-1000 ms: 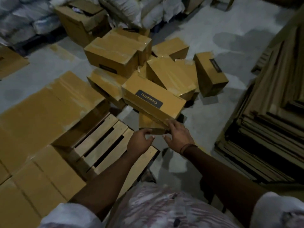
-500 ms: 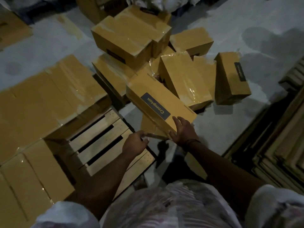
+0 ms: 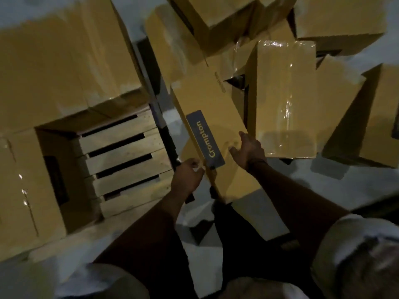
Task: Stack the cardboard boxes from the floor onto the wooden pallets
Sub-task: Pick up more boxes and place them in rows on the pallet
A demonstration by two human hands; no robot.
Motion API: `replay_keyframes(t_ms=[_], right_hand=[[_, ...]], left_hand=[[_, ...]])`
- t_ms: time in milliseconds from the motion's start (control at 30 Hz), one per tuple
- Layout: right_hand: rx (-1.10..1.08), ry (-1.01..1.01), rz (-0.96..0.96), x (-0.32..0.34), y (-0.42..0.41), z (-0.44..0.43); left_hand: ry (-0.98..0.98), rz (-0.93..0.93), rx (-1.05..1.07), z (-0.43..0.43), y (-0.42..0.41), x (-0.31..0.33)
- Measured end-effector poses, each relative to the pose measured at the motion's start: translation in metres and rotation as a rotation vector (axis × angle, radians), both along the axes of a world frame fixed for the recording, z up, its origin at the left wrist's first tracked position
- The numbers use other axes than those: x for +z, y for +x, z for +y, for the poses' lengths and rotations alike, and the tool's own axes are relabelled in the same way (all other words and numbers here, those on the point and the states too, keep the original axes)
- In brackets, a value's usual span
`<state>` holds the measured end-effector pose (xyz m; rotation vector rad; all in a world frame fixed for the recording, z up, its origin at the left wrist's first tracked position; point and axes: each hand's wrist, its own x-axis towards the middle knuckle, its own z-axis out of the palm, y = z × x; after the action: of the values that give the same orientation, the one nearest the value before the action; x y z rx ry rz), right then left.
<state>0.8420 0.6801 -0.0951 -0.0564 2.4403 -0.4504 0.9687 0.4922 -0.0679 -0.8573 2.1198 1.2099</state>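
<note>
A long cardboard box with a dark "Crompton" label [image 3: 212,108] lies tilted on the pile of boxes, its near end toward me. My left hand [image 3: 187,176] grips that near end at its left edge, fingers curled round the corner. My right hand [image 3: 248,150] holds the box's right side, thumb on the top face. Bare slats of the wooden pallet [image 3: 124,151] show just left of the box. Stacked boxes [image 3: 56,61] cover the rest of the pallet, with another stacked box [image 3: 20,182] at the near left.
Several more boxes lie jumbled on the grey floor: a tape-shiny box [image 3: 286,98] right of the held one, a tilted box [image 3: 367,119] at the far right, others at the top [image 3: 218,16]. Bare floor [image 3: 313,182] shows at the right.
My view has dropped closer over the pile. The Crompton box has swung its near end toward me, and both hands have closed onto its sides.
</note>
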Motion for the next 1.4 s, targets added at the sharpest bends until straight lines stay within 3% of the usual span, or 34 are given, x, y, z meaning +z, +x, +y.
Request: replay_keyframes(t_ms=[167, 267, 333, 400, 467, 600, 733, 900, 1100, 1300, 1400], right_hand=[[-0.203, 0.003, -0.095, -0.063, -0.045, 0.003], [-0.226, -0.013, 0.021, -0.074, -0.037, -0.003], [-0.186, -0.18, 0.107, -0.07, -0.029, -0.007], [-0.181, -0.446, -0.007, -0.06, -0.019, -0.012], [-0.095, -0.524, -0.078, -0.061, -0.007, -0.019], [-0.183, -0.445, 0.001, -0.103, 0.003, -0.04], [-0.159, -0.24, -0.109, -0.143, -0.002, -0.063], [-0.076, -0.315, -0.127, -0.174, 0.012, -0.097], [0.206, -0.242, 0.045, -0.136, 0.065, -0.141], [0.256, -0.237, 0.261, -0.094, 0.157, -0.244], [0.261, -0.274, 0.274, -0.085, 0.205, -0.316]], left_hand=[[-0.075, 0.059, 0.02, 0.018, -0.038, -0.049], [-0.161, 0.084, 0.044, 0.02, -0.048, -0.068], [-0.235, 0.078, 0.092, 0.021, -0.051, -0.071], [-0.237, 0.042, 0.186, 0.024, -0.053, -0.07], [-0.224, 0.01, 0.282, 0.019, -0.05, -0.076], [-0.234, 0.021, 0.404, -0.013, -0.022, -0.101], [-0.166, 0.145, 0.502, -0.057, 0.009, -0.13], [-0.137, 0.278, 0.563, -0.093, 0.049, -0.148], [-0.084, 0.315, 0.677, -0.135, 0.104, -0.135], [-0.069, 0.439, 0.69, -0.227, 0.204, -0.11], [-0.107, 0.489, 0.688, -0.296, 0.256, -0.101]])
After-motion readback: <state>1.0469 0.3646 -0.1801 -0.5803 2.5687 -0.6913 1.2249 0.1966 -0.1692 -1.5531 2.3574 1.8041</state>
